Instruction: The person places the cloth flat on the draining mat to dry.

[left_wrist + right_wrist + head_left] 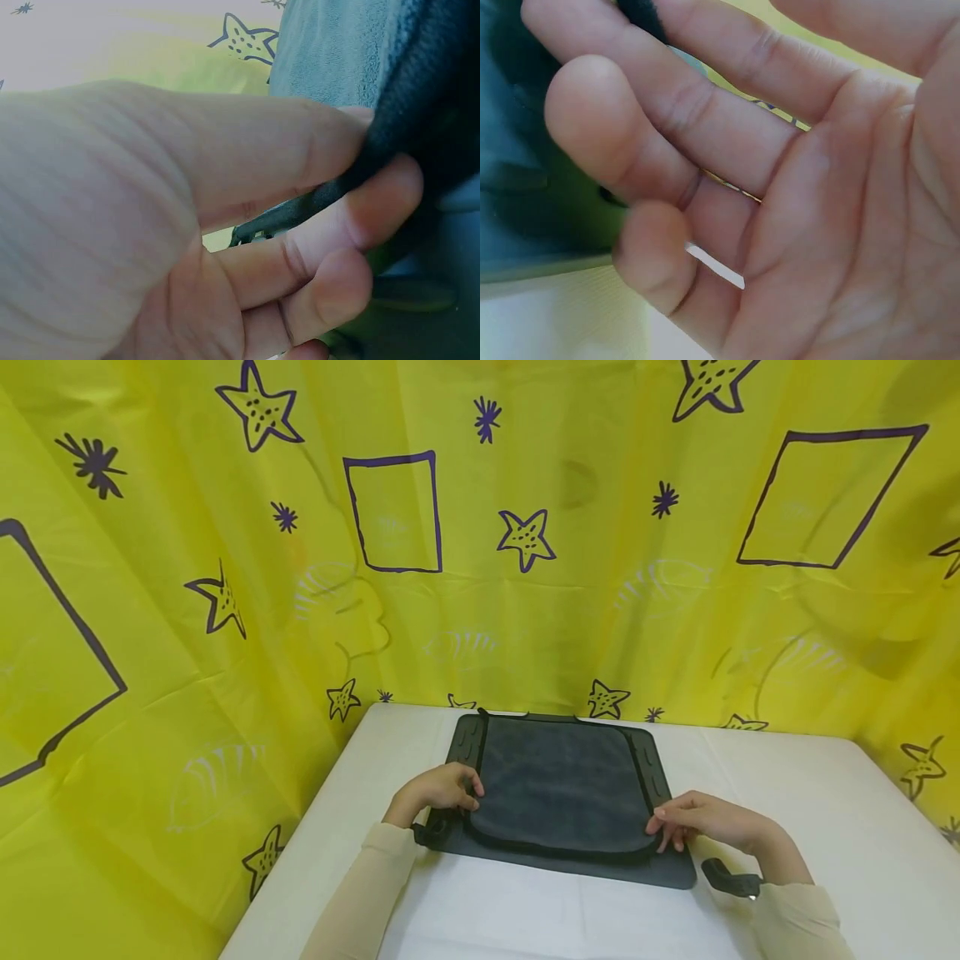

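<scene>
A dark blue-grey towel with a fuzzy surface lies spread over a dark green board, its near edge in shadow. At the towel's left edge, my left hand pinches the fabric. The left wrist view shows the towel rising from between thumb and index finger, with the other fingers curled below. My right hand holds the near right edge between thumb and fingertips. In the right wrist view only a dark strip of towel shows at the fingers, with the board beyond.
The board rests on a white table, close to its back edge. A yellow curtain with purple stars and frames hangs behind and to the left. Black wrist straps sit at the cuffs of the beige sleeves.
</scene>
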`<state>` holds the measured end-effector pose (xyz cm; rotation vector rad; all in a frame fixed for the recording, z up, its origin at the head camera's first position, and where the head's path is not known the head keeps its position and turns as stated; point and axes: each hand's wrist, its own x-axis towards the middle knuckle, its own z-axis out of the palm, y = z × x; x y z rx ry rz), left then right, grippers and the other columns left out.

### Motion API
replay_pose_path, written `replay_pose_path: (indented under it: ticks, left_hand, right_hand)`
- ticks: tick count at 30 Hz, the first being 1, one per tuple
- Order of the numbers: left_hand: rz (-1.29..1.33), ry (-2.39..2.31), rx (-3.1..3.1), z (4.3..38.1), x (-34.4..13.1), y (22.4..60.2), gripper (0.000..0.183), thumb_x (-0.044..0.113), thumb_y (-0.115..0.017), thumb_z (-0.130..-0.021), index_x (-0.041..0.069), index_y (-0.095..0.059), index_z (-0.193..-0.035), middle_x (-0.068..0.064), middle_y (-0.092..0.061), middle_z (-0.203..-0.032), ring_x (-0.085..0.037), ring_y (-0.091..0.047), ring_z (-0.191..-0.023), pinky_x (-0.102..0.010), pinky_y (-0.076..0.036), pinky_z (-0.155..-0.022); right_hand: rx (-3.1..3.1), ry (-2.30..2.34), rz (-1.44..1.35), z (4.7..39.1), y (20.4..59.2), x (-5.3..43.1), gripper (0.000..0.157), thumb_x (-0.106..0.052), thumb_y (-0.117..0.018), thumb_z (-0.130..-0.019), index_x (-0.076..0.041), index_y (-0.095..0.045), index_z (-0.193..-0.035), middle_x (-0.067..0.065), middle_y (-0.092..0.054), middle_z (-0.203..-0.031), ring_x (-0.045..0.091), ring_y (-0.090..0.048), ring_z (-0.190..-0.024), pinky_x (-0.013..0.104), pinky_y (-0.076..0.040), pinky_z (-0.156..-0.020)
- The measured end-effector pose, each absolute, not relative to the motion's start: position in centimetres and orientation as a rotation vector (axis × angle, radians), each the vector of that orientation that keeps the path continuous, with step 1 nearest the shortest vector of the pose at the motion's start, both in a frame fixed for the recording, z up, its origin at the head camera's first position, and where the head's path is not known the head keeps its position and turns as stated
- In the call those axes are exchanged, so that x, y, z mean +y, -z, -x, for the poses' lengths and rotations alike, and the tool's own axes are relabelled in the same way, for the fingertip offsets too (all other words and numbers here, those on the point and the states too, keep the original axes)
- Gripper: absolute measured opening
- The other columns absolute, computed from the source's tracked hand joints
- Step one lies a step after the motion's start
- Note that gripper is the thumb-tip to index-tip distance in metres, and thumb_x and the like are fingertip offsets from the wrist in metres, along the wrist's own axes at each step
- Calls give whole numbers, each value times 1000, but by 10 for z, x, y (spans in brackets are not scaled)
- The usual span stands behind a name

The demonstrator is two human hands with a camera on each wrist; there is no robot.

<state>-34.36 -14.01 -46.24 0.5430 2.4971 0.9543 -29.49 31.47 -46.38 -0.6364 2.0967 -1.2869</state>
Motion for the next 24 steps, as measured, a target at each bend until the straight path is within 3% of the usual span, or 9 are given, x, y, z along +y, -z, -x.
replay_pose_path:
  ticks: [9, 15, 24]
  left_hand:
    - [-555, -938, 2487, 343, -139, 463, 13, 5, -77, -88, 9, -70, -97, 0, -62, -66, -13, -55, -61, -26, -45, -61]
    - [-591, -909, 2448, 341, -137, 461, 14, 11, -81, -86, 12, -71, -96, 1, -63, -73, -14, -56, -63, -28, -47, -62]
    - [-616, -893, 2413, 340, -136, 460, 12, 8, -79, -87, 13, -71, -95, 0, -66, -71, -13, -60, -61, -26, -46, -59]
  right_hand:
    - [2074, 1269, 639, 293, 465, 312, 37, -20, -44, -110, 4, -71, -113, 16, -77, -94, 13, -67, -75, 25, -50, -66]
    - [2038, 1268, 657, 292, 465, 311, 36, -20, -43, -110, 4, -70, -117, 22, -75, -97, 12, -67, -76, 25, -51, -65]
    - [2010, 1267, 677, 293, 463, 311, 37, -18, -43, -110, 5, -71, -114, 22, -76, -98, 12, -68, -76, 26, -52, -66]
